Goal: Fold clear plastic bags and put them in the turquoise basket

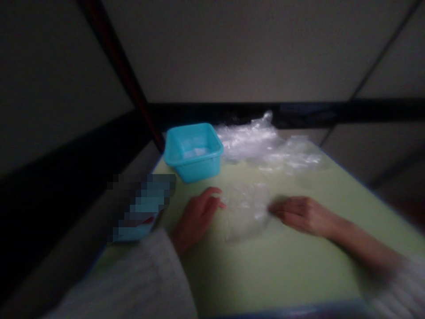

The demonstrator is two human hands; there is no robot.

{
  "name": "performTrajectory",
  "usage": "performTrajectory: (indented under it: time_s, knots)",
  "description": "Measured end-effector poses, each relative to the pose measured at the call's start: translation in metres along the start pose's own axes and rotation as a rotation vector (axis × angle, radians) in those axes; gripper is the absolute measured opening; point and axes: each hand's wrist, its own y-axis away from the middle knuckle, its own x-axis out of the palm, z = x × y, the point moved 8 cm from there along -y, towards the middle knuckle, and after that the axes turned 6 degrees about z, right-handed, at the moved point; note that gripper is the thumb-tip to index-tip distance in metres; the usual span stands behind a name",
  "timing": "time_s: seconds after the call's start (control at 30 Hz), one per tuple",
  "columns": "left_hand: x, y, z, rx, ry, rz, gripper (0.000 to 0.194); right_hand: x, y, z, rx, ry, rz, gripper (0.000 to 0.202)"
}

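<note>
A clear plastic bag (247,217) lies mid-table, its outline blurred; the left hand (201,210), thumb and forefinger spread, is at its left side, contact unclear; the right hand (300,215) bunches its fingers at the other side, blur hiding any pinch; crumpled plastic (262,144) obscures the table's (282,274) far edge; a blue basin (199,167) near the far left corner holds something pale, indistinct.

A rectangular turquoise plastic tub (201,169) stands upright at the far left of the yellow-green tabletop (282,274); whitish material (195,152) lies inside. A heap of clear plastic film (257,141) lies immediately right of the tub. A light-blue object (146,204), largely pixelated, is at the left table edge. Grey wall panels (239,53) with a dark horizontal band (381,110) form the background.
</note>
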Motion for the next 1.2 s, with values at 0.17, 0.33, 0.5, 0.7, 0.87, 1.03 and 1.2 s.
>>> performTrajectory:
  time_s: [0.17,0.33,0.5,0.7,0.87,1.03,1.2]
  knots:
    - [-0.003,-0.002,0.003,-0.041,0.020,-0.040,0.021,0.000,-0.001,-0.018,0.163,-0.178,0.016,0.026]
    - [-0.004,-0.002,0.005,-0.079,0.045,-0.056,0.021,0.000,-0.001,-0.030,0.267,-0.320,-0.003,0.021]
    - [-0.003,-0.001,0.007,-0.058,0.081,-0.047,0.023,-0.001,-0.003,-0.028,0.249,-0.327,0.004,0.020]
    - [-0.002,-0.001,0.005,-0.077,-0.036,-0.017,0.023,0.000,-0.002,-0.025,0.222,-0.279,0.035,0.022]
    - [-0.002,0.000,-0.002,-0.018,-0.234,-0.006,0.024,0.002,-0.001,-0.019,0.169,-0.179,0.061,0.021]
    - [-0.002,0.003,-0.005,0.031,-0.358,-0.014,0.022,0.003,0.000,-0.014,0.115,-0.102,0.055,0.023]
    - [-0.004,0.002,-0.002,0.001,-0.307,-0.013,0.023,0.004,-0.002,-0.016,0.132,-0.106,0.059,0.026]
